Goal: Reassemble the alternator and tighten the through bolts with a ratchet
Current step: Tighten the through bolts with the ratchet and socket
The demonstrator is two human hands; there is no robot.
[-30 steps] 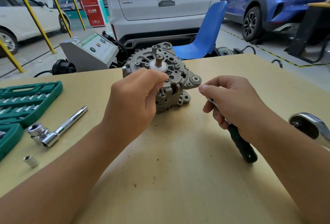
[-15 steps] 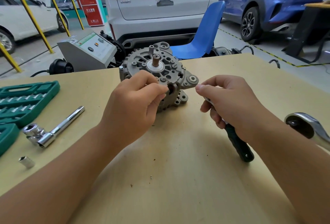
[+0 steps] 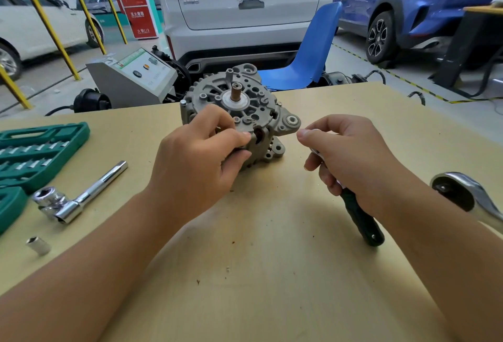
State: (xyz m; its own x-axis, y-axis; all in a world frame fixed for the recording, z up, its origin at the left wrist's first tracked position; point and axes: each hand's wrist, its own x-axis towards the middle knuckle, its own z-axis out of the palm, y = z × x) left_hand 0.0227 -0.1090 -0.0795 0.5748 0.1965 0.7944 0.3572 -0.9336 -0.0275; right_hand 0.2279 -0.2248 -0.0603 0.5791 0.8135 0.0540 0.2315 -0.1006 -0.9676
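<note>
A grey cast alternator (image 3: 246,102) stands on the tan table (image 3: 272,273), its end face with a brown shaft stub tilted toward me. My left hand (image 3: 196,162) wraps its near left side, thumb and fingers pressed on the housing rim. My right hand (image 3: 351,156) hovers just right of the alternator, closed around a ratchet with a dark green handle (image 3: 363,219) that sticks out below the palm toward me. The ratchet's head is hidden inside the fist.
A chrome breaker bar with a socket (image 3: 73,197) lies at the left, beside a green socket case (image 3: 32,151). A loose socket (image 3: 38,245) sits near the left edge. A second chrome ratchet head (image 3: 462,194) lies at the right. Beyond the table stand a grey machine (image 3: 133,77), a blue chair (image 3: 307,55) and parked cars.
My left hand has slid down from the top of the alternator's face to its near side. The right hand with the ratchet has stayed almost still.
</note>
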